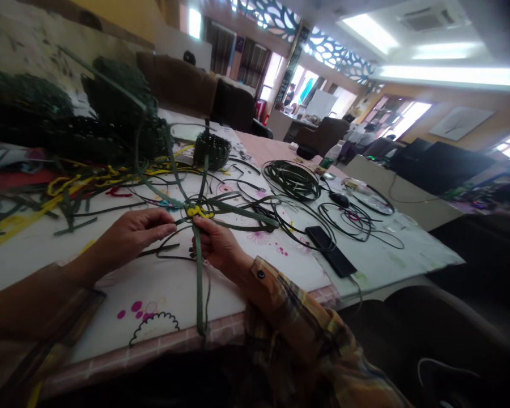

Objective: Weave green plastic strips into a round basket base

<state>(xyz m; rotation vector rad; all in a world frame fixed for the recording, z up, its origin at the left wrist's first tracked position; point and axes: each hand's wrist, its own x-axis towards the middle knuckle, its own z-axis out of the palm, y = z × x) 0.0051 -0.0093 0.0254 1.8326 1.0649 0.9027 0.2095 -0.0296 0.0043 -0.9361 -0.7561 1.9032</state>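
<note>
Green strips radiating (199, 249) between hands (219, 245)

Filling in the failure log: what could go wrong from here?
The green strips may splay at the crossing if the right hand loosens. The long strip reaching the table edge could catch on a sleeve. A dark loop lies across the phone; a tug might shift it.
</note>
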